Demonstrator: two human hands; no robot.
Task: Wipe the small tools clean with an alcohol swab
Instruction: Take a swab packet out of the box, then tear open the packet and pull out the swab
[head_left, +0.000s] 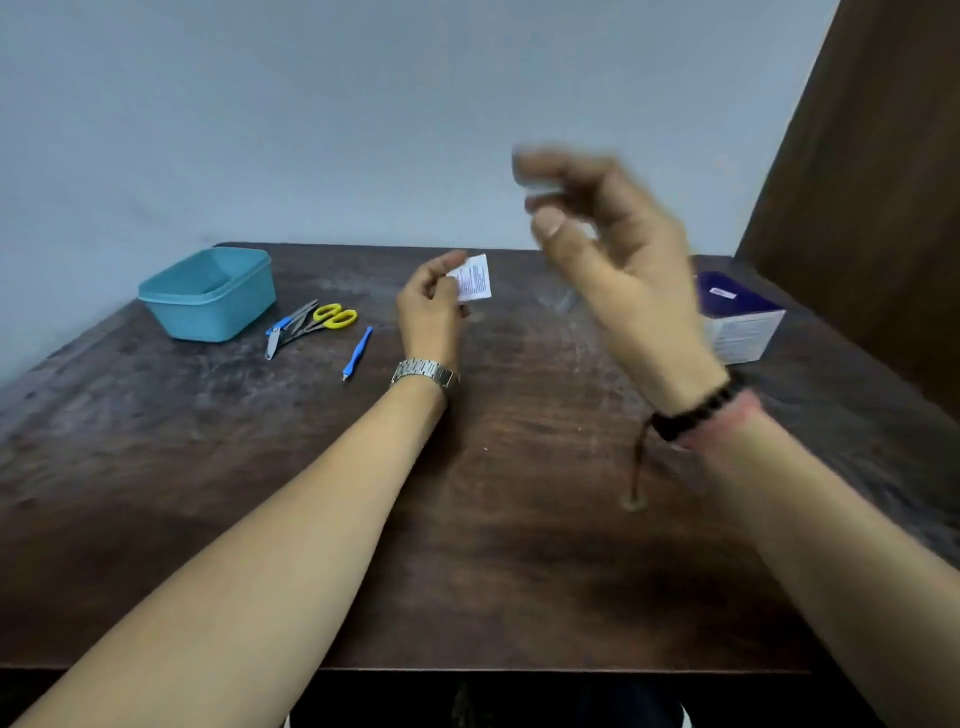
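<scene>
Left hand (431, 306) pinches one swab packet (474, 278); right hand (613, 244), blurred, pinches small white piece (543, 184). Three tools beside one tub (208, 293).

At the left of the frame you had a teal tub (208, 292) on the dark brown, grey-scuffed table (467, 545), and just right of it lay scissors (326, 319) with yellow handles, a silver nail clipper (278, 338) with a blue lever and a slim blue tool (357, 353). Near the centre your left hand (431, 306) held a white sachet (471, 278) printed with red and dark text, above a silver watch (425, 373). At the right you wore a black beaded bracelet (693, 410), with a purple-and-white box (737, 322) behind, against a pale blue-grey wall (363, 114).
</scene>
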